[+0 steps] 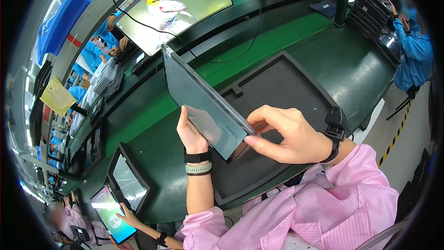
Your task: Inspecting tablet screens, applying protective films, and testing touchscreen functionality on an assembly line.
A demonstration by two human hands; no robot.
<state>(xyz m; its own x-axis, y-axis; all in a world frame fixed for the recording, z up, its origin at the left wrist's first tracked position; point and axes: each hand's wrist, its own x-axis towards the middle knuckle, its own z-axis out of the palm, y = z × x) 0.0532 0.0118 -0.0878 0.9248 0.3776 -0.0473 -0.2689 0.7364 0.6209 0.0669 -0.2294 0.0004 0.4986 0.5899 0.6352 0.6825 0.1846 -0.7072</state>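
A thin, flat grey tablet (199, 106) is held tilted on edge above the bench, its glossy face turned to the left and reflecting a hand. At its lower left, my left hand (194, 138) supports it, with part of the fingers hidden by the tablet. The thumb and fingers of my right hand (289, 134) pinch the near right edge. Below the tablet lies a black foam tray (296, 83) with a raised rim and a notch.
A large monitor (180, 14) showing a bird stands beyond the green bench (356, 65), with loose cables hanging over it. To the left are a black-framed tray (129, 180) and a co-worker's hand (129, 217) on a lit tablet (111, 213). Black trays (374, 23) are stacked far right beside another person.
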